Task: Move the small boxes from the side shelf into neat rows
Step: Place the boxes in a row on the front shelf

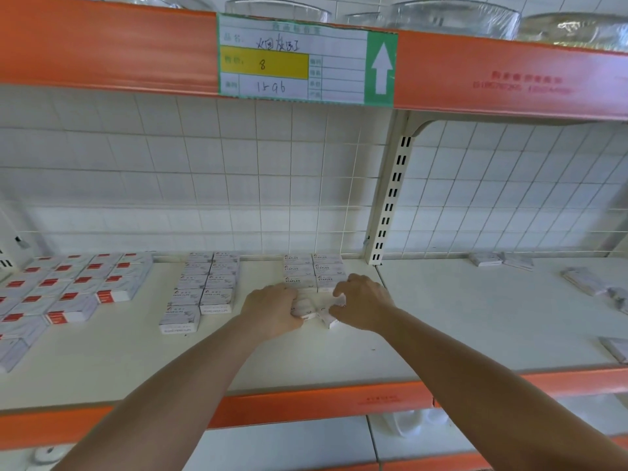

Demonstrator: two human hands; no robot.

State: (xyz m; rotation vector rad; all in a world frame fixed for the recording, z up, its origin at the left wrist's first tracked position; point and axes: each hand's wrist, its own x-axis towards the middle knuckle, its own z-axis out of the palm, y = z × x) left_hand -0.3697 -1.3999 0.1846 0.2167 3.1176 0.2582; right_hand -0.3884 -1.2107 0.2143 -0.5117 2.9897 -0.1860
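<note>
White shelf (441, 317) carries two columns of staples boxes (314, 271), long axes left-right, printed tops up, running back to the wall. At the front end, left hand (272, 309) and right hand (362, 305), fingers curled, together grip several small boxes (314, 309); one at front right is skewed.

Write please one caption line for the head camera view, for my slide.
Both hands, left hand and right hand, grip small white staple boxes at the front of the staple rows on the cream shelf.

Bright, even, near-shadowless light; soft overall blur, wide-angle bending at the edges, washed colours.
</note>
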